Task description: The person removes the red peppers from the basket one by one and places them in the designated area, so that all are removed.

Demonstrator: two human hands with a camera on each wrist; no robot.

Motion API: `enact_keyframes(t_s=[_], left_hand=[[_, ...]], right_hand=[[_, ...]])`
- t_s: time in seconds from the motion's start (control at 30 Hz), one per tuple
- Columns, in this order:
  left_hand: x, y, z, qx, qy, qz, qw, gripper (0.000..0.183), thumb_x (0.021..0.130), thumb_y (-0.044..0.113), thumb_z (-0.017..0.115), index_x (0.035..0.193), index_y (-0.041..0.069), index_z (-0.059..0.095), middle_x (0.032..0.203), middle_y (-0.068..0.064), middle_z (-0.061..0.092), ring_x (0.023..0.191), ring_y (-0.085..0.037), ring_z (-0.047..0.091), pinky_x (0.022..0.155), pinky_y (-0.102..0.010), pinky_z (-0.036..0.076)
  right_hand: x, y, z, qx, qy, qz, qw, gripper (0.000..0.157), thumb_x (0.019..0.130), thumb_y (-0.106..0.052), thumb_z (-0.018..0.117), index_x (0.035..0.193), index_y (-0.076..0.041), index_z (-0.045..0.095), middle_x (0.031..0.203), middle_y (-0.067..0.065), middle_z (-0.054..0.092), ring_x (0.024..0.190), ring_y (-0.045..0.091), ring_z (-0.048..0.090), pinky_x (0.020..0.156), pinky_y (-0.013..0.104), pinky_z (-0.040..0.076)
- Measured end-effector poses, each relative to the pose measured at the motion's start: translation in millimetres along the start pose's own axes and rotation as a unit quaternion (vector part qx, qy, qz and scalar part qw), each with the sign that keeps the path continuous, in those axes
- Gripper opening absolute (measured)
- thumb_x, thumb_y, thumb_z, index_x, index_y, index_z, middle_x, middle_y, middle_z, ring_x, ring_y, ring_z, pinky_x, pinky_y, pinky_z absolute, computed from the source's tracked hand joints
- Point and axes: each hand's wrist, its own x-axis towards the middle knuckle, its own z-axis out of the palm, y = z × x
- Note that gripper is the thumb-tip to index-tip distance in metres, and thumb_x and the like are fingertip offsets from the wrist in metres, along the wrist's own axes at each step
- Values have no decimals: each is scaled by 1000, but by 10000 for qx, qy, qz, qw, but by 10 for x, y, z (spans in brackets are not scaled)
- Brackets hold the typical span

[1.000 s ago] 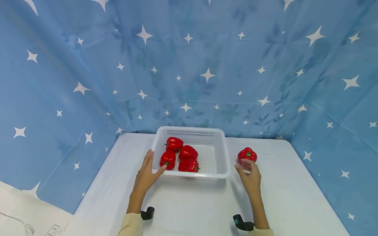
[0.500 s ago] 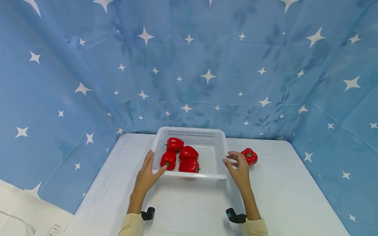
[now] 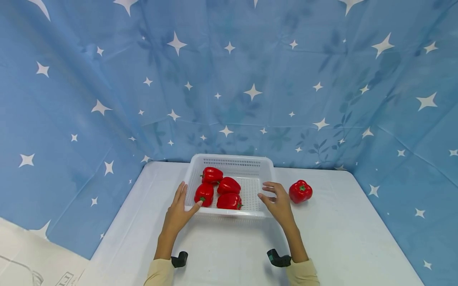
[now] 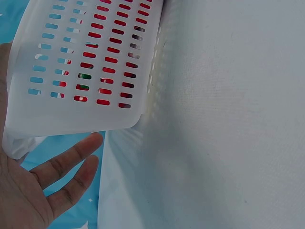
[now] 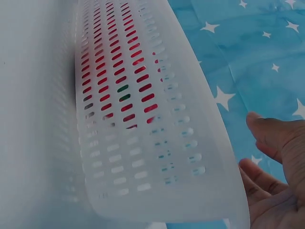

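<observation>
A white perforated plastic basket (image 3: 250, 213) stands at the back of the table with several red bell peppers (image 3: 229, 201) in its left half. My left hand (image 3: 177, 212) lies at its front left corner, fingers along the left side and thumb reaching over the front rim; two fingers look straight in the left wrist view. Over the front right corner hovers my right hand (image 3: 280, 203), its fingers loosely bent and nothing between them. In the right wrist view that hand (image 5: 281, 171) is beside the basket wall (image 5: 157, 200). One more red bell pepper (image 3: 300, 191) sits on the table right of the basket.
The white-covered table (image 3: 229, 246) extends toward me and to both sides. A blue curtain with white stars (image 3: 229, 79) hangs right behind the basket and along the sides.
My right hand has moved left, away from the lone pepper and over the basket's right front corner, holding nothing. The left hand, basket and peppers look unmoved.
</observation>
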Motion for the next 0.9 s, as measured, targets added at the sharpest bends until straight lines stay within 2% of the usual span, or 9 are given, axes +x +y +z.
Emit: enact_keyframes(t_s=[0.23,0.5,0.7,0.9], left_hand=[[13,-11,-6,-42,-4,23,10000,96,82,56,69,157,24,18,165,5,14,139,-37,43,91,-58,52],[24,-4,-15,-88,-4,87,9999,99,81,63,66,157,24,18,165,5,14,139,-37,43,91,-57,52],[31,-11,-5,-79,43,80,9999,96,83,54,70,157,24,18,165,5,14,139,-37,43,90,-57,52],[19,-47,22,-95,48,38,9999,97,81,60,67,157,23,19,165,5,14,138,-37,44,90,-57,52]], right_hand=[[58,-44,88,2,-389,-4,9992,51,85,-21,76,130,-14,54,135,11,54,122,33,61,89,46,58],[98,-108,130,-308,-879,190,9955,62,82,-23,78,136,-15,49,141,13,49,124,34,58,92,49,56],[131,-132,176,-550,-1233,214,9906,65,82,-23,78,138,-13,48,140,17,50,122,36,59,91,51,57],[146,-109,233,-640,-1570,325,9850,65,82,-19,77,139,-10,48,135,21,53,119,39,60,88,52,58]])
